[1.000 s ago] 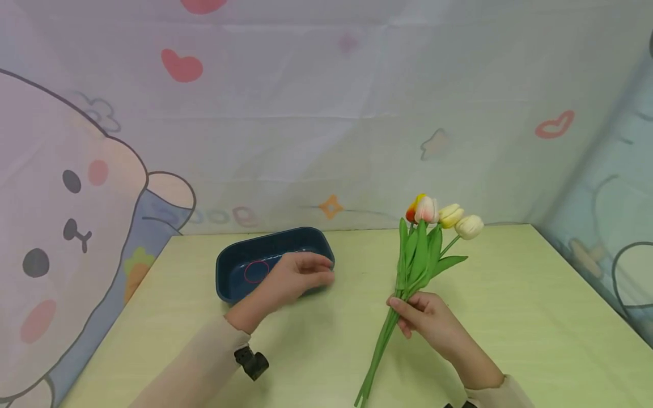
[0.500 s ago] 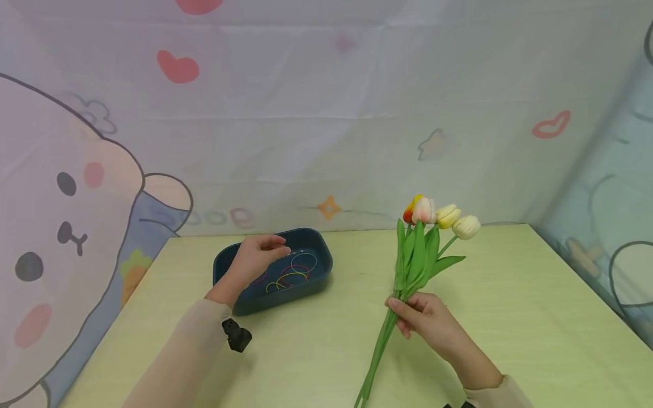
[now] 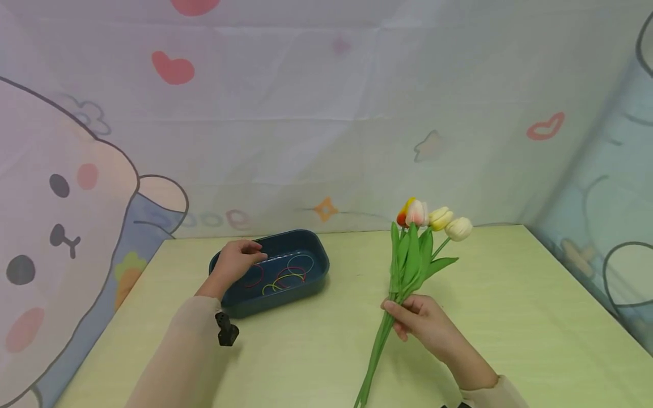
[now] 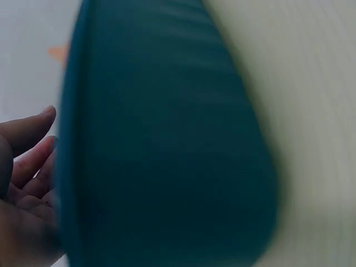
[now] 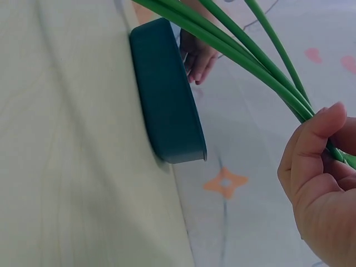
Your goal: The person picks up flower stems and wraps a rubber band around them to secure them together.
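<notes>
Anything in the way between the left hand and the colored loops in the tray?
Nothing visible is. The left hand hovers over the left end of the tray; the visible loops lie uncovered, and the tulips are off to the right.

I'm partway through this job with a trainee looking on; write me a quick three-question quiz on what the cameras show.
1. Multiple choice: among the tulips in the head view, which bloom is furthest right? A) red and yellow; B) pink and white; C) cream-white.
2. True or false: the right hand grips the tulips by their blooms.
3. Fill the gap: in the head view, the left hand hovers over the ____, in which thin coloured loops lie.

Key:
1. C, the cream-white bloom.
2. False; it grips them by the green stems.
3. Blue tray.
</notes>
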Tool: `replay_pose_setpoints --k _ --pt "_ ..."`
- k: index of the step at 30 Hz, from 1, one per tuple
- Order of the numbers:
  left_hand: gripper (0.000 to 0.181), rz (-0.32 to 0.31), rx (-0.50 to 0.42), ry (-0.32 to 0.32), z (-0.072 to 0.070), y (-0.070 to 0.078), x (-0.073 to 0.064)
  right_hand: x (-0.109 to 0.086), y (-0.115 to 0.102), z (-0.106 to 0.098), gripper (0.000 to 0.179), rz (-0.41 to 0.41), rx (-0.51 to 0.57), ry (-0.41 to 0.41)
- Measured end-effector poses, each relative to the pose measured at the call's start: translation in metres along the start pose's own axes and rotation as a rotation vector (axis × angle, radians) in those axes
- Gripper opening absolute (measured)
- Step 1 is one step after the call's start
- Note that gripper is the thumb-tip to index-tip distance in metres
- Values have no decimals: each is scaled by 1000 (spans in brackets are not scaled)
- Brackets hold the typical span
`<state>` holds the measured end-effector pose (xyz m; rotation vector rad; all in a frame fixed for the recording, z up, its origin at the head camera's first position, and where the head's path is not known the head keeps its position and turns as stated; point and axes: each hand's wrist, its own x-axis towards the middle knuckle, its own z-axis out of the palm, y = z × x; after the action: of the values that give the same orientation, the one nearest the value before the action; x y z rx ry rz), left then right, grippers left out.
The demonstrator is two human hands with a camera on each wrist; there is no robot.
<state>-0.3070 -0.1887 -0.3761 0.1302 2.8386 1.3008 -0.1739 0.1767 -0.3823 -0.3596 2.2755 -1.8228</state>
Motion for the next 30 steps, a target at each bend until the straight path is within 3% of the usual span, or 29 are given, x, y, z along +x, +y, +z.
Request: replay_pose_setpoints --k 8,17,30 --pt "34 -18 89 16 -3 -21 5 3 3 0 40 25 -16 11" --pt "30 24 220 -40 5 -35 11 3 4 0 39 35 -15 12" --pt "22 15 264 -73 14 -40 16 2 4 1 39 21 -24 10"
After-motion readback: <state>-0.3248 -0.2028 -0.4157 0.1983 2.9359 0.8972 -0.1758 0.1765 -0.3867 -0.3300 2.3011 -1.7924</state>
